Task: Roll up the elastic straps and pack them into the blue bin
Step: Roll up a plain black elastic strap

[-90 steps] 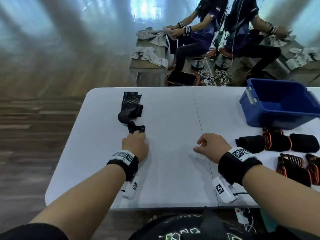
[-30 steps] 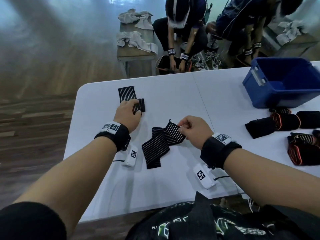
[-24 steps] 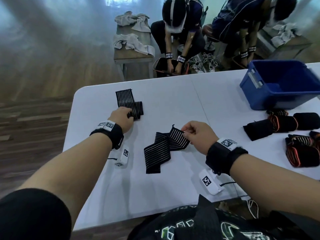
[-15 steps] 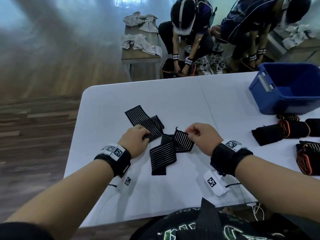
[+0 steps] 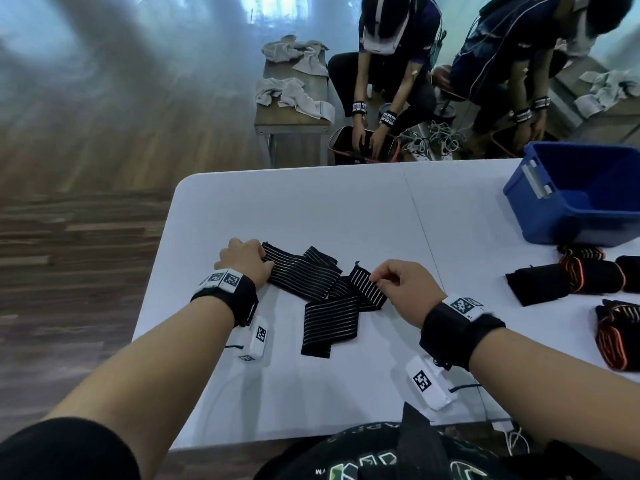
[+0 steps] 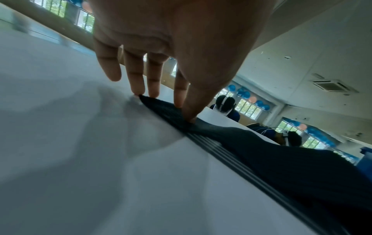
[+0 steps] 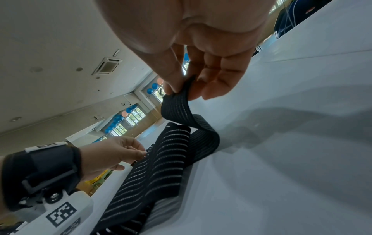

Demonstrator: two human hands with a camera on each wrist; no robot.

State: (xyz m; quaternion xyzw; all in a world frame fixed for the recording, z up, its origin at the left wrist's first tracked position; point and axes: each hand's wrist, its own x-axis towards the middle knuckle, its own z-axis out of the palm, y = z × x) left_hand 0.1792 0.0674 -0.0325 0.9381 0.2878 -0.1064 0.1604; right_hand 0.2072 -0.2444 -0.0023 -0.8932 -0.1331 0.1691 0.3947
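A black elastic strap with thin white stripes [image 5: 304, 277] lies in loose folds on the white table [image 5: 346, 209]. My left hand [image 5: 258, 256] sits at its left end. In the left wrist view the straight fingertips [image 6: 179, 103] and thumb press that strap end [image 6: 161, 103] flat on the table. My right hand [image 5: 375, 277] pinches the strap's other end [image 7: 177, 108] between thumb and fingers and holds it slightly off the table; the left hand [image 7: 141, 153] shows beyond. The blue bin [image 5: 561, 216] stands at the far right and looks empty.
Several rolled black and orange straps [image 5: 585, 277] lie right of my hands below the bin, with more [image 5: 616, 336] at the right edge. Beyond the table, two people bend over baskets on the floor, beside a wooden bench with grey cloths [image 5: 294, 95].
My left hand dragged the far part of the strap toward me, then slid out to its left end, so the strap lies more spread out. The right hand keeps its pinch.
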